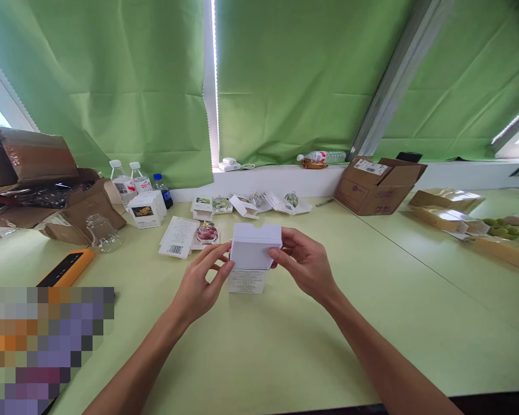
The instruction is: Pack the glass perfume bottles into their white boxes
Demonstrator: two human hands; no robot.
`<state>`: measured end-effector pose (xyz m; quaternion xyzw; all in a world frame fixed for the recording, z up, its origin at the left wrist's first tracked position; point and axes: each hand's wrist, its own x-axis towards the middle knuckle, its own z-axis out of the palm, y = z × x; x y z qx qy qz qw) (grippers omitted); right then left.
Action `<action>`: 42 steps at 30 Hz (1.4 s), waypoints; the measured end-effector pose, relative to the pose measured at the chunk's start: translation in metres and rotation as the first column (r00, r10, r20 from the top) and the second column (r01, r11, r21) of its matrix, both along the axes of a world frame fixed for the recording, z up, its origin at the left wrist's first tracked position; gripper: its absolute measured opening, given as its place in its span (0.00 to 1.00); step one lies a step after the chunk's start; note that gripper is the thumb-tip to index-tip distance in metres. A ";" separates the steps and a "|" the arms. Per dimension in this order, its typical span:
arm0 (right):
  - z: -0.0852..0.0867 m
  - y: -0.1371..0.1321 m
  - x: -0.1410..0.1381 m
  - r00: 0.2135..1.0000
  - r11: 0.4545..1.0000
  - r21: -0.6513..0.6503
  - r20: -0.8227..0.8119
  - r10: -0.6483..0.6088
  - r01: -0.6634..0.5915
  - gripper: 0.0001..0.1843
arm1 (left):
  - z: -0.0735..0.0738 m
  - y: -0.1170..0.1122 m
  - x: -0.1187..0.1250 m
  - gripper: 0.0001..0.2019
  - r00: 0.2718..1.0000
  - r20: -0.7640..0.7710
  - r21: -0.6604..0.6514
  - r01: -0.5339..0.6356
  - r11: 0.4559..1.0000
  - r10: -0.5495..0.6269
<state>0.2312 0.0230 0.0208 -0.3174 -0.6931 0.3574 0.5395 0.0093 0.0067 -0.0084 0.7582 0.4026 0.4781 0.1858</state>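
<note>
- The white box (pixel 255 252) is held at the clock's centre, over the pale green table (pixel 277 357).
- Its nine-o'clock edge is pinched by the left hand (pixel 204 283), its three-o'clock edge clamped by the right hand (pixel 308 263).
- A red-filled glass ornament (pixel 207 234) is seen at ten o'clock.
- A brown carton (pixel 365 188) is set at two o'clock.

Box (pixel 253 248) between left hand (pixel 203 288) and right hand (pixel 310 264), over surface (pixel 285 351). Bauble (pixel 206 233) far-left of box. 3 bottles (pixel 140 181) far left, behind box stack (pixel 149 209). Power strip (pixel 71 267) left, nearer. Carton (pixel 374 187) far right.
</note>
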 end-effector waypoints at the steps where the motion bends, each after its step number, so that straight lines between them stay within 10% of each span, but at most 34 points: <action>1: 0.001 0.000 0.000 1.000 1.000 0.004 0.002 -0.002 0.002 0.19 | 0.000 0.000 0.000 0.17 1.000 0.000 -0.009 0.005 1.000 -0.005; 42: 0.003 -0.002 -0.004 0.941 0.894 0.432 0.242 -0.238 0.115 0.05 | -0.001 -0.001 0.000 0.19 0.998 -0.069 -0.137 -0.007 0.990 -0.003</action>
